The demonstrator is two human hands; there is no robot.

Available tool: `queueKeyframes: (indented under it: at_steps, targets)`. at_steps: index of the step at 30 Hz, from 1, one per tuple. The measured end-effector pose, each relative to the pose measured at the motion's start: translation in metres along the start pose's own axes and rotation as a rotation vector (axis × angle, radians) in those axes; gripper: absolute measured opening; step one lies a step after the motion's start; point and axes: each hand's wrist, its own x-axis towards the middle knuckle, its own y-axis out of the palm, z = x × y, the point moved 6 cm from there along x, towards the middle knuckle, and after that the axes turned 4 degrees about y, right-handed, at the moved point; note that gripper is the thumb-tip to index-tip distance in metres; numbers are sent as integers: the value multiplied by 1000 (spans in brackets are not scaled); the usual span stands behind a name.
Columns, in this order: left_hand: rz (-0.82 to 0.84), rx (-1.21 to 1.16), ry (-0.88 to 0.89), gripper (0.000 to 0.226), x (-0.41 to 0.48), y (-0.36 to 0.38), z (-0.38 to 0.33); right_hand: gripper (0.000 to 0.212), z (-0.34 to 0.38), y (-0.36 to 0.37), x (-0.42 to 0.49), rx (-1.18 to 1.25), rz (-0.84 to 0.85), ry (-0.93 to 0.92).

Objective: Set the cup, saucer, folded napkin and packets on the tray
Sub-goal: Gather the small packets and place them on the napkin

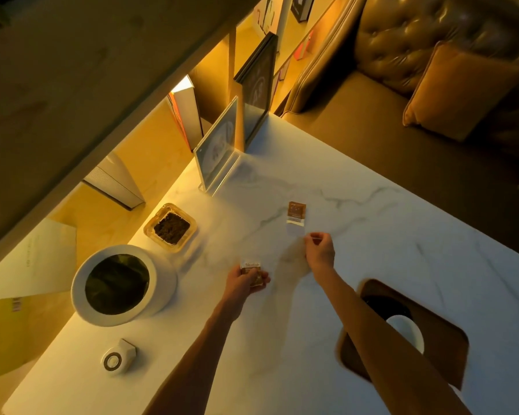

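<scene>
My left hand [246, 281] is shut on a small brown and white packet [253, 272], held just above the marble table [372, 235]. A second brown packet [296, 217] lies flat on the table farther out. My right hand [319, 250] hovers just right of that packet's near white end, thumb and forefinger loosely apart and holding nothing. At the lower right sits the dark wooden tray [444, 333]. A white cup [409, 332] stands on it, partly hidden by my right forearm. Behind the cup is a dark shape I cannot make out.
A white round pot [117, 284] and a glass dish of dark grounds [170, 227] stand at the table's left. A small white device [118, 357] lies nearer me. An acrylic sign stand [218, 151] is at the far edge. A leather sofa [432, 55] lies beyond.
</scene>
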Motion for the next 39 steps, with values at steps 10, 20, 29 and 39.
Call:
queueKeyframes:
  at_steps: [10, 20, 29, 39]
  targets:
    - [-72, 44, 10, 17, 2, 4, 0, 41, 77, 32, 35, -531, 100, -291]
    - [6, 28, -48, 20, 0, 1, -1, 35, 2, 18, -31, -518, 124, -132]
    - [10, 49, -67, 18, -70, -6, 11, 17, -99, -22, -158, 284, 317, 248]
    - [309, 0, 136, 42, -192, 37, 4, 17, -85, -60, -266, 395, 147, -112]
